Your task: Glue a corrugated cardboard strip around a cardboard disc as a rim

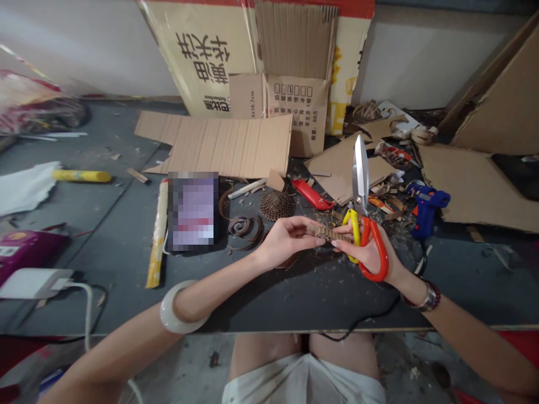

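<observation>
- Looking down, we find the left hand (286, 241) pinching a corrugated cardboard strip (322, 232) in its fingertips, the far end meeting the right hand's fingers.
- We see the right hand (368, 252) clenched around the orange-and-yellow scissors (360, 174), whose closed blades point up; its fingers partly hide the yellow handle.
- We note a pale bangle (179, 308) on the left arm and a metal bracelet (427, 297) on the right wrist.
- Around the hands, our dark tabletop (295, 300) is strewn with fine scraps.
- Nearby we spot a coiled cardboard cone (277, 205), a red utility knife (311, 194) and a blue glue gun (426, 206).
- We cannot make out the pixelated tablet (192, 210).
- Farthest off, we see a torn cardboard box (290, 95) against a white wall (438, 56); a blurred bag (29, 98) is cut off at the left edge.
</observation>
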The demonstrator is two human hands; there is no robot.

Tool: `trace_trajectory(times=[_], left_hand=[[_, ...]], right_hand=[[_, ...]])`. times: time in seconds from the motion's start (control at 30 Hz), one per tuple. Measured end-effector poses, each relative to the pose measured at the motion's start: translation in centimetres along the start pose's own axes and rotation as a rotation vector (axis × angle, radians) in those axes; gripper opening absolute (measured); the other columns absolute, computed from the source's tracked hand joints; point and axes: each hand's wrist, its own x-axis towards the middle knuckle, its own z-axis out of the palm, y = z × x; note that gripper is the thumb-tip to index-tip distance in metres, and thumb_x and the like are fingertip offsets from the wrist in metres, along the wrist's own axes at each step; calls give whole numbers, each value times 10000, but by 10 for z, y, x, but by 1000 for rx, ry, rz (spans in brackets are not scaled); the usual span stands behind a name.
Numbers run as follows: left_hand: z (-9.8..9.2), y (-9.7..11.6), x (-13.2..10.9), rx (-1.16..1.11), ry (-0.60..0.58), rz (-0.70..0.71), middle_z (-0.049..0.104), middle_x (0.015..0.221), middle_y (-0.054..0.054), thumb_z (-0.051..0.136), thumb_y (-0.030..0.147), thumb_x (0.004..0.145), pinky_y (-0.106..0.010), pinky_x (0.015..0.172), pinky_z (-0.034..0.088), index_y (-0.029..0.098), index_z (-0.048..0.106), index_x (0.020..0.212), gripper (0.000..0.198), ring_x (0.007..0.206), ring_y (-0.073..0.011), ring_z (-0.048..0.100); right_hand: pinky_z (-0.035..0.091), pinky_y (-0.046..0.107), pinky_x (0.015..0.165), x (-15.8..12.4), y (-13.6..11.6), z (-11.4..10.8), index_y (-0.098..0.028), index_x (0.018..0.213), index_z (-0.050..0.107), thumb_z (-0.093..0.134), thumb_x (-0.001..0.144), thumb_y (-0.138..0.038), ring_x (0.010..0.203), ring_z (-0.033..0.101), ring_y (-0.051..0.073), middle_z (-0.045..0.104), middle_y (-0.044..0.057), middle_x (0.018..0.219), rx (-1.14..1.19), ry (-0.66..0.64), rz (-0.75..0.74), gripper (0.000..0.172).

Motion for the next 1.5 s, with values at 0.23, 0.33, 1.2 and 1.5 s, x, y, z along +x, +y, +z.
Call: trace_trajectory(times=[0.23,0.33,1.2,1.5], left_hand=[[1,2,-1,-13,-22,16,747,811,-7,837,126,608,-188,769,527,111,666,828,279,748,-73,687],[1,2,-1,-19,-22,27,745,813,-8,835,135,616,-190,769,532,112,668,838,279,749,-77,689],[-13,5,5,-81,1,179,758,818,-14,854,186,608,-217,795,562,162,739,829,250,733,-94,698],[-28,13,8,-55,48,278,748,798,-15,872,207,573,-221,758,567,174,748,828,285,705,-95,684]], right_hand=[[593,420,753,0,2,0,-193,938,729,723,741,-369,820,705,239,720,93,974,30,-15,11,263],[612,403,688,0,-2,1,-169,926,708,733,732,-370,699,706,209,714,86,932,130,-31,56,280],[548,297,640,3,0,-31,-214,958,536,747,706,-471,835,643,204,661,67,978,-51,-53,-83,416],[436,280,616,8,0,-45,-211,853,487,718,714,-532,671,544,168,578,21,767,-511,-23,-392,419]])
